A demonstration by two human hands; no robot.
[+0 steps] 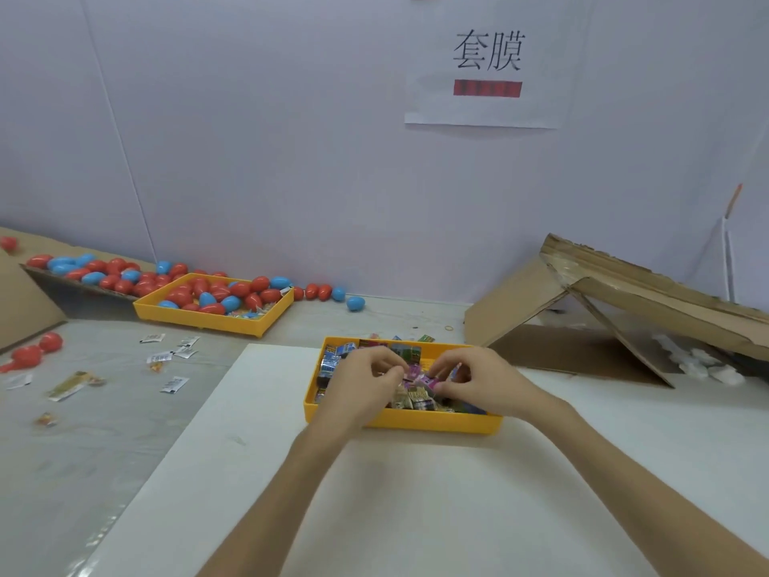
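Two bare forearms reach forward over a white board (416, 514) that lies on the table (75, 460). At the board's far edge sits a yellow tray (416, 425) filled with small printed packets. Both hands hover over it. The left hand (366, 383) and the right hand (472, 381) have their fingers curled, and together they pinch a pink packet (425, 381), one end each (it hangs just above the heap, between the fingertips). Loose packets (174, 385) lie scattered to the left. Farther back, a second yellow tray (208, 320) holds red and blue plastic eggs (216, 293). Folded cardboard (591, 293) leans at the right. A paper sign (484, 106) hangs on the wall.
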